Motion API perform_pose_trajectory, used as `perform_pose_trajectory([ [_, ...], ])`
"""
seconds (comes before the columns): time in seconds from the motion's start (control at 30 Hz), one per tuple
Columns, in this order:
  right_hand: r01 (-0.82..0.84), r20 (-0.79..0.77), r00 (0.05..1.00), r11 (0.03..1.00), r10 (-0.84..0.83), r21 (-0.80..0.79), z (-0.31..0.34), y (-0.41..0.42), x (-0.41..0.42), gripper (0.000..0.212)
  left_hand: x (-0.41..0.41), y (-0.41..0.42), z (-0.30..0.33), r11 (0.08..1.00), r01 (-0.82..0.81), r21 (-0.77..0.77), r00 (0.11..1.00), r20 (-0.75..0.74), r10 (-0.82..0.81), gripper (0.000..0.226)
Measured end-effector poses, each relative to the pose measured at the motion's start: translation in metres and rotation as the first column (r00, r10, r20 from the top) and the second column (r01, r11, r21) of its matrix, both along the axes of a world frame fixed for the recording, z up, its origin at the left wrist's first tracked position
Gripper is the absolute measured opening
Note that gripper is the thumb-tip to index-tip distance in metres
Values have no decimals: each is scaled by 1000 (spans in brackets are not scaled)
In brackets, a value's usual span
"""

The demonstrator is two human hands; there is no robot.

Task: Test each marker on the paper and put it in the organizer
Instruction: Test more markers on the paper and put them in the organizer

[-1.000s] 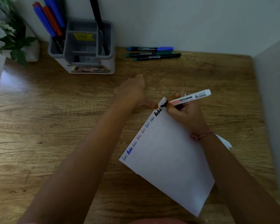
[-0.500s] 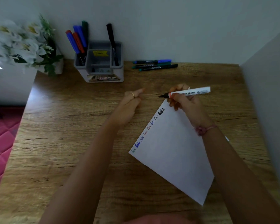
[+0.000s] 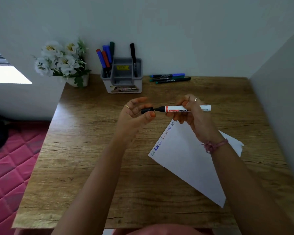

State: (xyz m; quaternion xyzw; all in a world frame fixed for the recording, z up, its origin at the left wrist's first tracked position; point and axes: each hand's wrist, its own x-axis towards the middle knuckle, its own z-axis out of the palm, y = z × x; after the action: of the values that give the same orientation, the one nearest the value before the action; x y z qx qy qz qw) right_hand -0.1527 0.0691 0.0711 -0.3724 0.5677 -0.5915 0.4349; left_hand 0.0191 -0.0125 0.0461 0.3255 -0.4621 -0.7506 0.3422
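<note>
My right hand grips a white whiteboard marker held level above the desk, its black tip pointing left. My left hand pinches the black cap right at that tip. Below lies the white paper, with a row of small scribbles along its left edge. The grey organizer stands at the back of the desk with several markers upright in it. Three more markers lie flat to its right by the wall.
A pot of white flowers sits at the desk's back left corner. A wall panel borders the desk on the right. A pink quilted surface lies beyond the desk's left edge.
My right hand lifted the marker off the paper after writing and turned it level. My left hand left the paper and now holds the cap at the tip. The view pulled back.
</note>
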Motion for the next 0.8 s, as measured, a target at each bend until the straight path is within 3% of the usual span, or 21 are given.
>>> perform_pose_trajectory([
  [0.2, -50, -122, 991, 999, 50, 4, 1, 3, 13, 6, 13, 7, 7, 999, 19, -48, 1000, 23, -18, 41],
  [0.3, -80, -174, 981, 997, 81, 16, 2, 7, 17, 12, 17, 10, 9, 997, 6, -72, 999, 48, -3, 37],
  [0.47, 96, -209, 973, 995, -94, 2, 9, 14, 21, 16, 19, 11, 16, 991, -128, -24, 992, 6, 128, 15],
  [0.5, 114, -253, 961, 994, -111, -4, 10, 16, 23, 18, 17, 13, 18, 989, -144, -27, 989, 12, 145, 9],
  [0.57, 110, -383, 918, 994, -105, -8, 7, 20, 29, 21, 8, 19, 23, 978, -204, -45, 978, 38, 206, 16],
  [0.67, 100, -638, 764, 994, -101, -38, -6, 21, 48, 22, -7, 27, 27, 925, -363, -115, 924, 88, 373, 28],
  [0.73, 107, -702, 702, 992, -119, -61, -14, 23, 59, 28, -13, 29, 29, 893, -423, -153, 893, 100, 439, 29],
  [0.8, 132, -681, 720, 990, -133, -54, -15, 26, 66, 29, -15, 30, 29, 881, -430, -199, 883, 112, 456, 29],
])
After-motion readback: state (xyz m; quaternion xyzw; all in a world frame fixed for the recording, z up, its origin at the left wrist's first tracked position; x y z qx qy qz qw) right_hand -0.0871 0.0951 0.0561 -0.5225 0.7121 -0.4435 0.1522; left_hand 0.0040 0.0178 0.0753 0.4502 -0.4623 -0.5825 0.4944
